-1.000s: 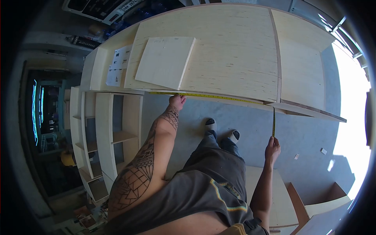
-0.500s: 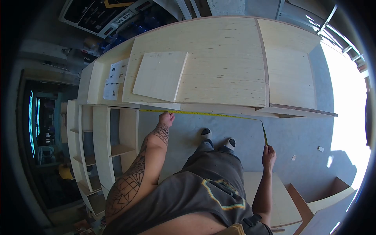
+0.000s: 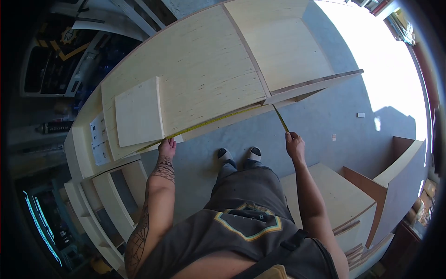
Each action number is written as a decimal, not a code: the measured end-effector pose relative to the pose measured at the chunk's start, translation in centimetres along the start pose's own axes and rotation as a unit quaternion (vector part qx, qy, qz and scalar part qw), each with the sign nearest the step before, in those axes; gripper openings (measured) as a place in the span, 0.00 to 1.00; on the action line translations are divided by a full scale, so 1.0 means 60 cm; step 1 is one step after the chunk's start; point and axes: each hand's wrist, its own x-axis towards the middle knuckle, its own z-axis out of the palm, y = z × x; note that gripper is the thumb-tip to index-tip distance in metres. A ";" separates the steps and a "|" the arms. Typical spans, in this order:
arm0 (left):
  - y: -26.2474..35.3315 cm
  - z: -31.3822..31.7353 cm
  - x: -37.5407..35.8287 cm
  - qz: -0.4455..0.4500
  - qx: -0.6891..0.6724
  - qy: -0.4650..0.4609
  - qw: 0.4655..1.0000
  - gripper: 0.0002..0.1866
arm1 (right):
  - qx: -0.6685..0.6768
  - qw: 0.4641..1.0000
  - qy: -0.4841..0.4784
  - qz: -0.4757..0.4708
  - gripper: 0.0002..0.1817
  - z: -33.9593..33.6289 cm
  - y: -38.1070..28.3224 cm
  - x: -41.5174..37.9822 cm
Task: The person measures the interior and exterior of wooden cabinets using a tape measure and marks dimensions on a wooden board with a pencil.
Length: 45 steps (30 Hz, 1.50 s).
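Note:
A yellow measuring tape (image 3: pixel 211 122) stretches along the near edge of the big plywood cabinet (image 3: pixel 195 60), which lies flat in front of me. My left hand (image 3: pixel 168 147) is closed on the tape near the corner of a loose square board (image 3: pixel 138 111), and some tape runs on past it to the left. At the right, the tape bends sharply by the cabinet's divider and slopes down to my right hand (image 3: pixel 295 143), whose fingers are wrapped round its end. Whether the tape's case is in that hand is hidden.
Printed sheets (image 3: pixel 99 138) lie in the cabinet's left compartment. An open shelf unit (image 3: pixel 114 195) stands at left. Right of me are a low plywood cabinet (image 3: pixel 325 190) and a curved-edged panel box (image 3: pixel 399 172). Small pieces (image 3: pixel 360 115) lie on the concrete floor.
The view has turned and shifted. The tape has gone from the gap below the cabinet's near edge up onto that edge, with both hands still on it.

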 end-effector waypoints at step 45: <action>0.019 -0.016 0.002 -0.011 0.052 0.021 0.998 0.14 | 0.024 1.000 0.001 0.011 0.20 0.030 -0.011 -0.035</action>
